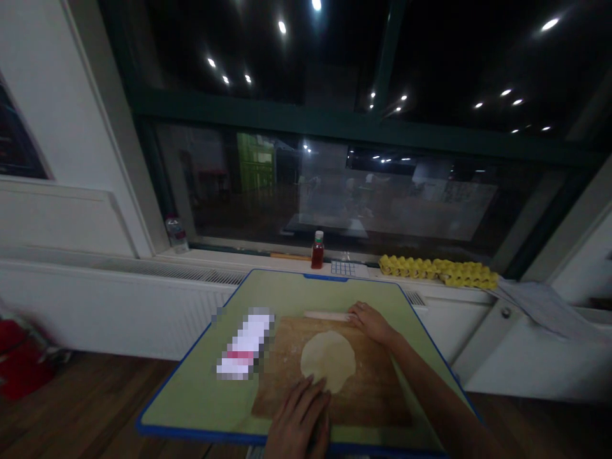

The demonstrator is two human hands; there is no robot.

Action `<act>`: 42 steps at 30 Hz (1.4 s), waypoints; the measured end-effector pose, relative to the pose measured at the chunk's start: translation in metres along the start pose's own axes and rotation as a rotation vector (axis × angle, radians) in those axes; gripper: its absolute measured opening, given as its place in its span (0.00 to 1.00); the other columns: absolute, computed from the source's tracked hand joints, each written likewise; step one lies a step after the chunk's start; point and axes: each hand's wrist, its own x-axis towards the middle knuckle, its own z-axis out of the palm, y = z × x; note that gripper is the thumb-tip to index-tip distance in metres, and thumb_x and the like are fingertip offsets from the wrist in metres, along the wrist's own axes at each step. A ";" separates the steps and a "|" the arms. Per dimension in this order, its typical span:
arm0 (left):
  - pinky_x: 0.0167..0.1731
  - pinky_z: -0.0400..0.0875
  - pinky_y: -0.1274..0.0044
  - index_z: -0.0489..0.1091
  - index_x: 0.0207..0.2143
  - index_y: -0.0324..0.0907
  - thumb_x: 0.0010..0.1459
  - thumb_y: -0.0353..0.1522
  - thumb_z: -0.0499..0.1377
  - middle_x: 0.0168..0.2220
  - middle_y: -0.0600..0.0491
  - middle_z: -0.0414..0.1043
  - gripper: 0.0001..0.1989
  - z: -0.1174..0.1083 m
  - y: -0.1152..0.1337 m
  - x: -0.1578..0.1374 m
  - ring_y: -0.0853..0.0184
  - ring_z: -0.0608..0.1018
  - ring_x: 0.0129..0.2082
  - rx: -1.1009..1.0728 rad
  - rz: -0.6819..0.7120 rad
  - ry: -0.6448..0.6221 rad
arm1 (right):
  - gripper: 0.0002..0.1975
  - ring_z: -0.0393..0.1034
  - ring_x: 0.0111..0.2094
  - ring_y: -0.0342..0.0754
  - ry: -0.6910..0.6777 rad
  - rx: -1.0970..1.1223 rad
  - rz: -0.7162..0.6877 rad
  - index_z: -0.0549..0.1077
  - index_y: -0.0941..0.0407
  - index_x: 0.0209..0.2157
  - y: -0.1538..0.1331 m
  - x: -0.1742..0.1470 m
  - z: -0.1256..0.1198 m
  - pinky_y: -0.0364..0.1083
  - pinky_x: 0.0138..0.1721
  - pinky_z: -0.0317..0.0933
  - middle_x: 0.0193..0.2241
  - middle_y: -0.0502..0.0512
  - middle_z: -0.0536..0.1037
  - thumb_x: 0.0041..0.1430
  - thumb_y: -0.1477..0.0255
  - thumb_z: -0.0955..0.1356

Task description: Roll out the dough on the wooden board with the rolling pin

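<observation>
A flat, roughly round sheet of dough (329,358) lies on a wooden cutting board (373,403). My left hand (300,415) is at the board's near edge, fingers stretched out, with the fingertips at the dough's lower left edge. Beyond the dough, a pale rolling pin (326,315) rests along the board's far edge. My right hand (373,323) has its fingers closed around the pin's right end and hides that end. Light flour marks show on the wood beside the dough.
The board sits on a green table (191,398) with a blue rim. A blurred-out white and pink item (246,344) lies left of the board. On the windowsill stand a red bottle (317,252), a clear bottle (177,234) and yellow egg trays (437,271).
</observation>
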 end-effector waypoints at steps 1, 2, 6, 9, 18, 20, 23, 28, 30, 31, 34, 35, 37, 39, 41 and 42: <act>0.50 0.75 0.71 0.70 0.52 0.47 0.60 0.31 0.56 0.52 0.52 0.75 0.17 0.000 0.000 -0.001 0.61 0.76 0.53 -0.005 -0.005 0.002 | 0.14 0.68 0.45 0.47 -0.005 -0.009 0.000 0.73 0.58 0.43 0.001 -0.001 0.000 0.45 0.49 0.59 0.42 0.56 0.75 0.69 0.67 0.59; 0.50 0.76 0.71 0.70 0.52 0.46 0.60 0.32 0.56 0.52 0.52 0.75 0.17 0.000 -0.001 -0.002 0.61 0.76 0.53 -0.008 -0.006 0.009 | 0.13 0.68 0.44 0.47 -0.008 -0.019 0.001 0.72 0.57 0.44 0.001 -0.003 -0.001 0.45 0.48 0.59 0.41 0.56 0.75 0.69 0.66 0.60; 0.51 0.74 0.72 0.69 0.53 0.46 0.64 0.34 0.56 0.51 0.52 0.76 0.15 0.002 -0.006 -0.007 0.62 0.76 0.53 -0.065 0.022 0.057 | 0.13 0.68 0.44 0.48 -0.002 -0.069 0.023 0.72 0.57 0.42 0.000 -0.008 -0.008 0.46 0.48 0.58 0.40 0.55 0.76 0.67 0.63 0.62; 0.51 0.74 0.73 0.68 0.54 0.47 0.65 0.38 0.55 0.51 0.53 0.76 0.16 0.003 -0.009 -0.007 0.64 0.77 0.51 -0.122 0.012 0.052 | 0.14 0.68 0.45 0.51 0.044 -0.114 0.084 0.71 0.57 0.43 -0.008 -0.013 -0.015 0.49 0.48 0.58 0.41 0.58 0.74 0.67 0.62 0.62; 0.50 0.75 0.70 0.68 0.54 0.48 0.66 0.35 0.53 0.57 0.52 0.71 0.15 0.008 0.007 0.012 0.63 0.74 0.55 -0.160 -0.108 -0.004 | 0.13 0.70 0.46 0.53 0.091 -0.119 0.069 0.70 0.56 0.47 -0.065 -0.071 -0.014 0.50 0.48 0.63 0.45 0.58 0.75 0.67 0.64 0.62; 0.52 0.73 0.66 0.69 0.53 0.50 0.64 0.34 0.54 0.58 0.52 0.69 0.15 0.002 0.004 0.022 0.60 0.70 0.58 -0.096 -0.115 0.033 | 0.14 0.70 0.48 0.54 0.039 -0.155 0.028 0.70 0.56 0.48 -0.076 -0.084 -0.012 0.52 0.49 0.63 0.46 0.59 0.76 0.66 0.64 0.64; 0.55 0.68 0.60 0.66 0.57 0.50 0.63 0.34 0.55 0.62 0.51 0.64 0.20 -0.006 -0.012 0.043 0.56 0.66 0.61 0.035 -0.139 0.025 | 0.14 0.70 0.49 0.55 -0.007 -0.174 0.028 0.71 0.56 0.48 -0.088 -0.095 -0.011 0.53 0.49 0.64 0.48 0.60 0.75 0.64 0.65 0.65; 0.59 0.59 0.59 0.62 0.62 0.43 0.65 0.40 0.52 0.65 0.47 0.59 0.25 0.007 -0.035 0.074 0.56 0.63 0.63 0.162 -0.165 -0.076 | 0.16 0.66 0.54 0.54 0.031 -0.074 0.019 0.69 0.54 0.52 -0.093 -0.095 -0.014 0.54 0.54 0.62 0.54 0.57 0.72 0.64 0.64 0.64; 0.59 0.59 0.58 0.63 0.61 0.41 0.65 0.41 0.51 0.63 0.45 0.62 0.25 0.015 -0.037 0.078 0.55 0.66 0.61 0.203 -0.222 -0.079 | 0.20 0.63 0.58 0.52 0.088 -0.054 0.062 0.64 0.55 0.58 -0.092 -0.089 -0.013 0.55 0.57 0.59 0.58 0.57 0.69 0.67 0.66 0.60; 0.58 0.60 0.58 0.64 0.60 0.39 0.65 0.41 0.50 0.61 0.44 0.64 0.25 0.018 -0.036 0.077 0.54 0.68 0.60 0.213 -0.249 -0.081 | 0.21 0.63 0.58 0.52 0.111 -0.060 0.104 0.62 0.56 0.60 -0.092 -0.087 -0.010 0.55 0.58 0.58 0.59 0.57 0.68 0.68 0.67 0.58; 0.58 0.61 0.59 0.66 0.58 0.36 0.65 0.38 0.48 0.57 0.43 0.70 0.23 0.020 -0.031 0.070 0.55 0.71 0.57 0.207 -0.261 -0.076 | 0.23 0.65 0.58 0.51 0.155 -0.116 0.209 0.64 0.59 0.60 -0.093 -0.082 0.003 0.54 0.58 0.59 0.58 0.59 0.69 0.69 0.71 0.54; 0.57 0.62 0.60 0.67 0.58 0.36 0.65 0.36 0.47 0.56 0.44 0.71 0.23 0.019 -0.029 0.065 0.55 0.71 0.57 0.201 -0.242 -0.067 | 0.22 0.65 0.58 0.52 0.173 -0.142 0.218 0.65 0.59 0.59 -0.094 -0.084 0.009 0.54 0.58 0.60 0.58 0.59 0.70 0.68 0.72 0.54; 0.56 0.64 0.63 0.66 0.58 0.37 0.64 0.33 0.47 0.57 0.46 0.70 0.23 0.016 -0.026 0.052 0.57 0.72 0.56 0.200 -0.194 -0.045 | 0.22 0.64 0.58 0.52 0.227 -0.182 0.198 0.67 0.59 0.58 -0.097 -0.092 0.020 0.53 0.58 0.62 0.57 0.58 0.70 0.67 0.73 0.55; 0.56 0.64 0.65 0.64 0.60 0.38 0.63 0.33 0.48 0.58 0.47 0.69 0.24 0.012 -0.023 0.039 0.58 0.72 0.57 0.219 -0.145 -0.010 | 0.22 0.63 0.59 0.51 0.289 -0.197 0.174 0.66 0.58 0.59 -0.101 -0.105 0.029 0.52 0.57 0.63 0.58 0.57 0.69 0.66 0.73 0.57; 0.57 0.63 0.67 0.62 0.61 0.37 0.63 0.33 0.48 0.59 0.47 0.68 0.25 0.010 -0.022 0.030 0.59 0.70 0.58 0.240 -0.104 0.023 | 0.23 0.61 0.60 0.51 0.329 -0.187 0.166 0.63 0.57 0.61 -0.104 -0.115 0.034 0.52 0.57 0.63 0.60 0.57 0.67 0.66 0.73 0.58; 0.57 0.62 0.67 0.62 0.61 0.37 0.63 0.33 0.48 0.59 0.47 0.68 0.25 0.009 -0.023 0.029 0.59 0.70 0.59 0.247 -0.092 0.028 | 0.23 0.61 0.61 0.51 0.339 -0.177 0.171 0.62 0.56 0.62 -0.105 -0.116 0.034 0.52 0.57 0.63 0.60 0.56 0.66 0.66 0.73 0.58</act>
